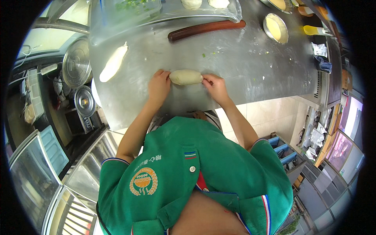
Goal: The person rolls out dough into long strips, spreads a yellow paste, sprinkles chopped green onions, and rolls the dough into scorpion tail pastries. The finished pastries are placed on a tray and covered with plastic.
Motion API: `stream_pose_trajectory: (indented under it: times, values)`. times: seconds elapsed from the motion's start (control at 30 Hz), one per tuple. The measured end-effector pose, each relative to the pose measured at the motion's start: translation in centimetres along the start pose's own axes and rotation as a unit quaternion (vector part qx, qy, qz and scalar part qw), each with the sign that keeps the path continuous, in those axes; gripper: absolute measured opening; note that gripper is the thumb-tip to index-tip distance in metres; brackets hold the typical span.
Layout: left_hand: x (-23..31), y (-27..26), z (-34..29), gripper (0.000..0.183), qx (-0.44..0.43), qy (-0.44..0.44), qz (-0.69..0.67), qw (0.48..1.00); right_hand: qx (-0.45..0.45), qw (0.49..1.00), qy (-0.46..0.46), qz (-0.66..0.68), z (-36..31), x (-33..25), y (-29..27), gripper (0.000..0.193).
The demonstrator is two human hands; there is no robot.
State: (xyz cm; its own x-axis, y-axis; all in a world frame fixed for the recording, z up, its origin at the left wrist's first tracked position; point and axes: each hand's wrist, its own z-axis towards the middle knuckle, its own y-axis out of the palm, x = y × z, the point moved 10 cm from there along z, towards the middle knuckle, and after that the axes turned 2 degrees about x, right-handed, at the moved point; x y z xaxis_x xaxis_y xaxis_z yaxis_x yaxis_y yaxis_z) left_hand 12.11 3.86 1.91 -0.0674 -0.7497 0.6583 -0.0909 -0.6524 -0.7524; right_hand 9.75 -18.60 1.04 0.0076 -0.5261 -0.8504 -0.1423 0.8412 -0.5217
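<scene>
A pale, plump roll of dough (186, 77) lies crosswise near the front edge of the steel table (235, 66). Its left end is pinched between the fingers of my left hand (159, 86). At the other end, the fingers of my right hand (215, 86) close on the dough's tip in the same way. To the left of my left hand rests a longer, flatter piece of dough (114, 63), tapered at its far end. Beyond the roll lies a dark brown rolling pin (206, 30), touched by neither hand.
Behind the rolling pin is a plastic-covered tray (180, 16) with white dough pieces. A container of chopped greens (137, 7) stands at the far left. A metal bowl of yellow liquid (275, 29) and a yellow-handled brush (315, 30) are at the right. Round metal lids (77, 62) stand left of the table.
</scene>
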Motion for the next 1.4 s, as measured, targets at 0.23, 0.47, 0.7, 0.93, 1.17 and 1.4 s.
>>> stream_pose_trajectory:
  times: [0.23, 0.47, 0.7, 0.93, 1.17, 1.4]
  values:
    - [-4.5, 3.0, -1.9, 0.023, -0.122, -0.23, -0.397, 0.88, 0.052, 0.986, 0.056, 0.149, -0.2, 0.4, -0.3, 0.024]
    - [-4.5, 5.5, -2.3, 0.019, -0.127, -0.296, -0.38, 0.867, 0.019, 0.978, 0.068, 0.195, 0.9, 0.6, 1.0, 0.016]
    - [-1.5, 7.1, -1.3, 0.029, -0.169, -0.27, -0.407, 0.856, -0.066, 0.987, 0.055, 0.134, 2.5, -1.1, 3.4, 0.02]
    - [-4.2, 2.1, -2.9, 0.02, -0.013, -0.211, -0.55, 0.808, -0.02, 0.933, -0.224, -0.281, 2.9, -15.4, 2.0, 0.007]
    - [-0.9, 2.6, 1.6, 0.026, -0.066, -0.119, -0.15, 0.979, -0.119, 0.852, -0.185, -0.476, 5.1, -11.4, 9.5, 0.006]
    - [-1.2, 2.3, 3.6, 0.045, 0.001, -0.107, -0.27, 0.957, 0.025, 0.986, -0.043, -0.162, 6.4, -11.2, 0.9, 0.008]
